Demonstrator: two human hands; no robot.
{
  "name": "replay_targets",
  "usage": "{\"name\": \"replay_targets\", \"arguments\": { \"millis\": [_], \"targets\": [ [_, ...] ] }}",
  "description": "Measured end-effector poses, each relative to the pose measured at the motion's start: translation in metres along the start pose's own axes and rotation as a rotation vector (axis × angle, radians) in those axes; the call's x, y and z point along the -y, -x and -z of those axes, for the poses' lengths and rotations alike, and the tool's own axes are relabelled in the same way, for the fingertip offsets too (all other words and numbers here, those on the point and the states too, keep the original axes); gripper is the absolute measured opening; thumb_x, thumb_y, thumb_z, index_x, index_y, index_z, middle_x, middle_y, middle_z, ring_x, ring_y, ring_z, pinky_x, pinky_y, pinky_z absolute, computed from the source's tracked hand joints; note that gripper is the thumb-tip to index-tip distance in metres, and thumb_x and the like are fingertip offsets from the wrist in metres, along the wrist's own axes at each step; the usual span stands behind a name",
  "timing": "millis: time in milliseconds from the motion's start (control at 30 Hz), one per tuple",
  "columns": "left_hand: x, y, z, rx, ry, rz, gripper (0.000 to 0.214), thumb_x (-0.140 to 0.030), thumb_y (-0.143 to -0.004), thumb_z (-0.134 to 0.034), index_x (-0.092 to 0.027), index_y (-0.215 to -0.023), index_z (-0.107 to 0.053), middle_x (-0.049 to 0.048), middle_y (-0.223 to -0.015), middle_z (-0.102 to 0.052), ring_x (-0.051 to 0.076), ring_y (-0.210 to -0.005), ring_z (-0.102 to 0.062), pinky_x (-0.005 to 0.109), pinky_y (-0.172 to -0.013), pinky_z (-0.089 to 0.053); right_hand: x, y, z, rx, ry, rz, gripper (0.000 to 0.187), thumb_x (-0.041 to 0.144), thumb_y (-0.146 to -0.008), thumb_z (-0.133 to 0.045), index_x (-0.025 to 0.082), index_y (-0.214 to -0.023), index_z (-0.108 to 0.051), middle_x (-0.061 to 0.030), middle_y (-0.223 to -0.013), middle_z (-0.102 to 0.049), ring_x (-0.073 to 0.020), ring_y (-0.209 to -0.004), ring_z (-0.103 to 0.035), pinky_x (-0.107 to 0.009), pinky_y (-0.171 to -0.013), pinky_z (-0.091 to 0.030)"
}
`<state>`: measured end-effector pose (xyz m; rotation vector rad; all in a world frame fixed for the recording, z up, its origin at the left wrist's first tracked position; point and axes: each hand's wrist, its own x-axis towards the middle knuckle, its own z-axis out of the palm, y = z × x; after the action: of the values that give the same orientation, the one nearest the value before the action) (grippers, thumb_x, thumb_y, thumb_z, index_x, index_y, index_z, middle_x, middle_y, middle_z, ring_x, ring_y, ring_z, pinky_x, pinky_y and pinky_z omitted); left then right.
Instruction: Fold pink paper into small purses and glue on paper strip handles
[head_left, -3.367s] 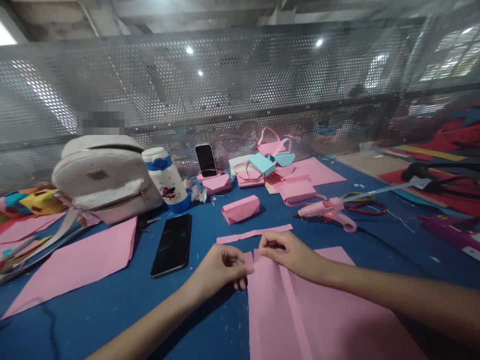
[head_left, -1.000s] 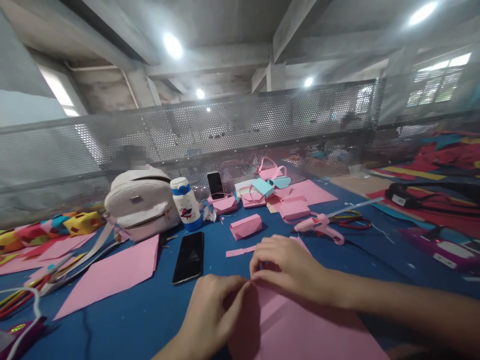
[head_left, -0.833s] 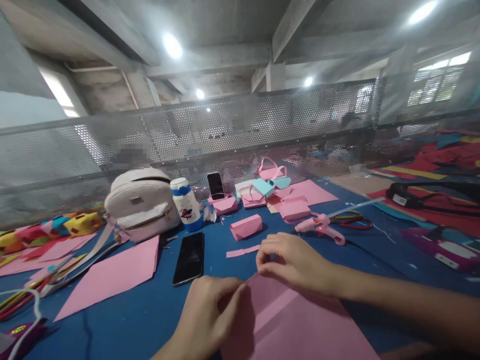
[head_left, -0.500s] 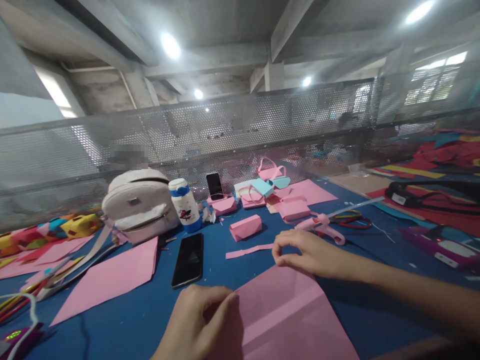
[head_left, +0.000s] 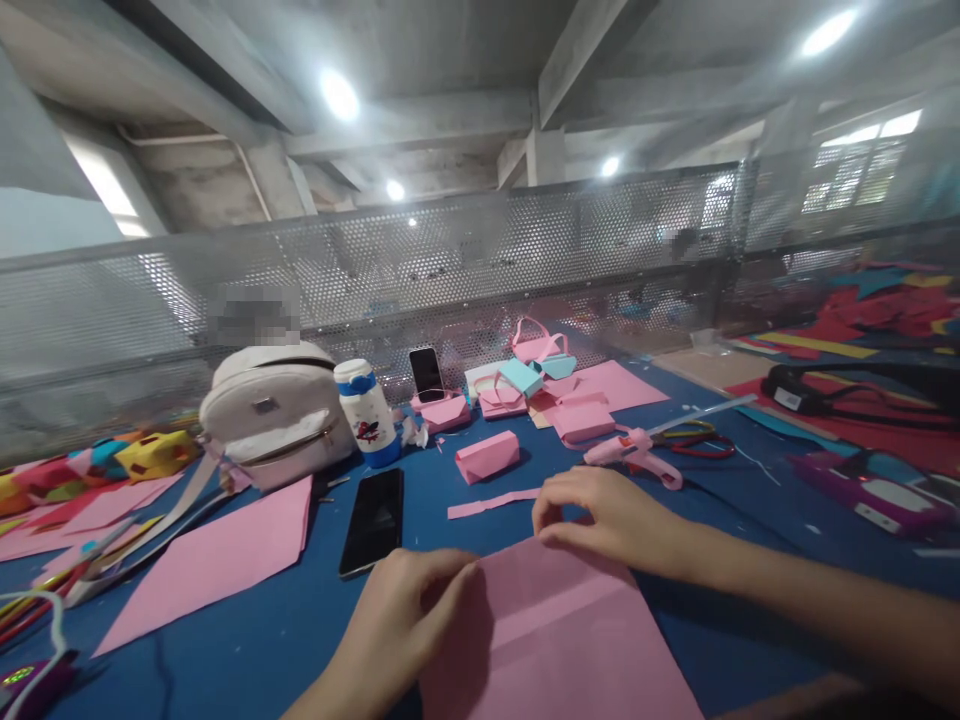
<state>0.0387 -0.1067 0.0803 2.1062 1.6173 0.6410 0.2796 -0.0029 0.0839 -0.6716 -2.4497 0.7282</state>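
Note:
A large pink paper sheet point(head_left: 577, 650) with a crease across it lies in front of me on the blue table. My left hand point(head_left: 409, 620) is closed at the sheet's far left corner, thumb and forefinger pinching the edge. At the far right part of the same sheet, my right hand point(head_left: 604, 515) is curled, its fingertips closed on the edge. Just beyond that hand lie a narrow pink paper strip point(head_left: 491, 502) and a folded pink paper box point(head_left: 487, 457). A pink glue gun point(head_left: 634, 452) with a clear stick rests behind the right hand.
On the left are a black phone point(head_left: 373, 522), pink sheets point(head_left: 214, 570), a white backpack point(head_left: 277, 415) and a bottle point(head_left: 367, 412). Small paper bags point(head_left: 442, 411) stand toward the mesh partition point(head_left: 450, 260). Scissors point(head_left: 709, 445) and a purple device point(head_left: 870, 495) lie right.
The left hand has shifted slightly away from me along the sheet's edge. My right hand is a little farther left, still at the far edge. The view has turned slightly.

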Motion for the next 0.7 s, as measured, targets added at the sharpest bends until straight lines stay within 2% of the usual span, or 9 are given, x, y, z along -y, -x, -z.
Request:
{"name": "replay_targets", "arguments": {
  "millis": [133,267,367,500,700],
  "targets": [
    [-0.001,-0.016,0.0,-0.023,-0.077,-0.028,0.03,-0.027,-0.088,-0.049,-0.024,-0.093,-0.079,0.0042,-0.084,-0.077,0.021,-0.075,-0.07,0.023,-0.066,-0.048,-0.002,0.0,-0.012,-0.021,-0.035,-0.055,0.009,0.013,-0.08,-0.067,0.02,-0.075,-0.071,0.0028,-0.077,-0.071,-0.0135,-0.073,-0.062,-0.023,-0.068,-0.04],
    [-0.007,-0.037,-0.007,-0.036,-0.073,-0.055,0.025,-0.02,-0.081,-0.056,-0.026,-0.088,-0.08,0.0026,-0.085,-0.078,0.021,-0.078,-0.072,0.024,-0.069,-0.049,0.0,-0.001,-0.018,-0.051,-0.005,-0.059,0.01,0.011,-0.078,-0.066,0.02,-0.076,-0.071,0.0022,-0.077,-0.071,-0.0142,-0.073,-0.061,-0.023,-0.066,-0.039],
    [-0.013,-0.048,-0.013,-0.059,0.038,-0.069,0.022,-0.022,-0.082,-0.058,-0.025,-0.084,-0.079,0.0015,-0.085,-0.078,0.02,-0.08,-0.071,0.024,-0.07,-0.049,0.002,0.0,-0.016,-0.079,-0.012,-0.06,0.007,0.014,-0.081,-0.068,0.02,-0.078,-0.069,0.0019,-0.08,-0.071,-0.0141,-0.075,-0.061,-0.023,-0.068,-0.039],
    [-0.015,-0.048,-0.014,-0.059,0.199,-0.035,0.017,-0.027,-0.082,-0.062,-0.023,-0.076,-0.077,0.0005,-0.079,-0.077,0.019,-0.078,-0.069,0.023,-0.07,-0.05,0.001,0.005,-0.01,-0.113,-0.045,-0.064,0.009,0.018,-0.085,-0.067,0.018,-0.076,-0.065,0.0016,-0.08,-0.069,-0.0137,-0.075,-0.06,-0.024,-0.069,-0.039],
    [-0.018,-0.033,-0.004,-0.116,0.24,0.066,0.023,-0.032,-0.08,-0.061,-0.019,-0.067,-0.075,0.0034,-0.072,-0.075,0.02,-0.072,-0.067,0.024,-0.061,-0.047,0.004,0.012,-0.001,-0.115,-0.085,-0.079,0.01,0.015,-0.086,-0.064,0.018,-0.076,-0.062,0.0006,-0.08,-0.067,-0.0139,-0.074,-0.057,-0.025,-0.068,-0.039]
  ]
}}
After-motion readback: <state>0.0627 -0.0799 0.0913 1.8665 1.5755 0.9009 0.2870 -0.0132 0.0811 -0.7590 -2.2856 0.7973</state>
